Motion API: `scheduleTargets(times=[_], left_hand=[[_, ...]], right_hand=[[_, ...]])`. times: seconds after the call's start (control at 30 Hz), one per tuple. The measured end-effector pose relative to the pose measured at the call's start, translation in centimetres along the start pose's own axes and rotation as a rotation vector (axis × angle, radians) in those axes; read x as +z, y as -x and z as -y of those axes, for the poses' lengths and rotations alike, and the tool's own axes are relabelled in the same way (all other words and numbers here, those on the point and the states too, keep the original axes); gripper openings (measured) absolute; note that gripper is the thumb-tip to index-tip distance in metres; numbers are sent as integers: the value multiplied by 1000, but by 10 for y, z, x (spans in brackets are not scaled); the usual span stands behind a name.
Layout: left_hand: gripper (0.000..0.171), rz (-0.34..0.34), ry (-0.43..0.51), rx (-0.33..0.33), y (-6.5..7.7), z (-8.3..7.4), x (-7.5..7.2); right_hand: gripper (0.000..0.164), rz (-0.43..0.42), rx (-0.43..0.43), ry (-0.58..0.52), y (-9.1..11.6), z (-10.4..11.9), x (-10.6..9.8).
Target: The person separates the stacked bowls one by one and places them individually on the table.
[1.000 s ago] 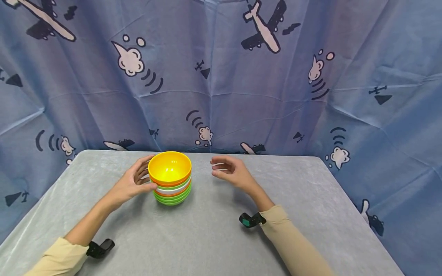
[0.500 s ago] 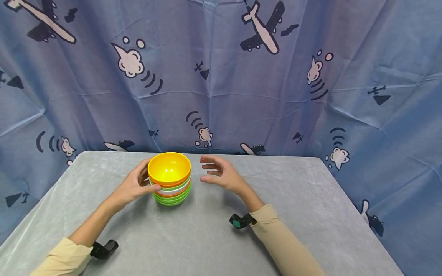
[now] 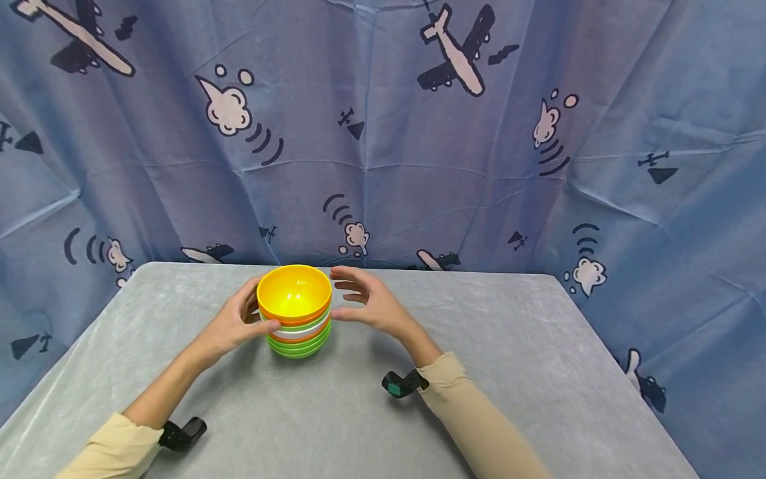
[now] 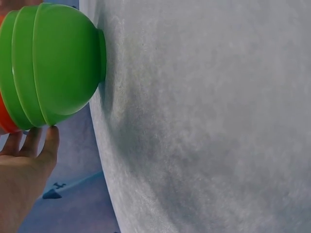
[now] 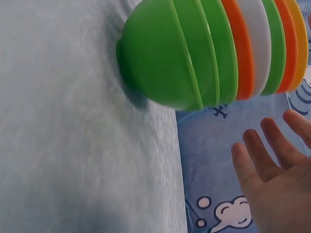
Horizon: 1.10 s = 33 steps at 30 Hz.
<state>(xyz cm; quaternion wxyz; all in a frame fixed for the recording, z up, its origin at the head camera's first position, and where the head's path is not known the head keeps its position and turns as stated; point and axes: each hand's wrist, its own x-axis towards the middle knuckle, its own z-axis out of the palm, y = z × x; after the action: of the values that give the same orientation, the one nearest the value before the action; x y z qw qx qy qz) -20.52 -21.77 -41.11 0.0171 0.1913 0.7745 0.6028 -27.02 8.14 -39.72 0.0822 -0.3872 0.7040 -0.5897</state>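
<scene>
A stack of nested bowls [image 3: 294, 306] stands upright on the table. The top bowl is yellow; orange, green and white rims show below it, with green bowls [image 5: 160, 58] at the bottom. My left hand [image 3: 230, 326] grips the stack's left side, thumb across the front and fingers curled round behind, where they are partly hidden. In the left wrist view its fingertips touch the green bowls [image 4: 63, 63]. My right hand [image 3: 374, 303] is close to the stack's right side, fingers loosely bent and spread. A small gap between those fingers and the bowls shows in the right wrist view.
A grey cloth covers the table [image 3: 335, 426]. Behind its far edge hangs a blue curtain [image 3: 383, 133] printed with planes and clouds. Black wrist cameras sit on the left wrist [image 3: 182, 434] and right wrist [image 3: 405, 384].
My right hand has moved left, from well apart to beside the stack. My left hand has closed in on the stack, its thumb sliding further across the front. The bowls have stayed in place.
</scene>
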Motion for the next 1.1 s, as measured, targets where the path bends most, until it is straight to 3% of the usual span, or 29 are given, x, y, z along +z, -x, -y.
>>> scheduleTargets(times=[0.07, 0.33, 0.8, 1.1], left_hand=[[77, -5, 5, -1, 0, 0, 0], [74, -15, 21, 15, -2, 2, 2], [72, -26, 2, 25, -1, 2, 0], [70, -29, -12, 34, -1, 1, 0]], right_hand=[[79, 5, -3, 12, -5, -8, 2], [83, 49, -30, -19, -18, -6, 14], [94, 53, -8, -23, -28, -7, 25], [86, 42, -15, -35, -29, -7, 26]])
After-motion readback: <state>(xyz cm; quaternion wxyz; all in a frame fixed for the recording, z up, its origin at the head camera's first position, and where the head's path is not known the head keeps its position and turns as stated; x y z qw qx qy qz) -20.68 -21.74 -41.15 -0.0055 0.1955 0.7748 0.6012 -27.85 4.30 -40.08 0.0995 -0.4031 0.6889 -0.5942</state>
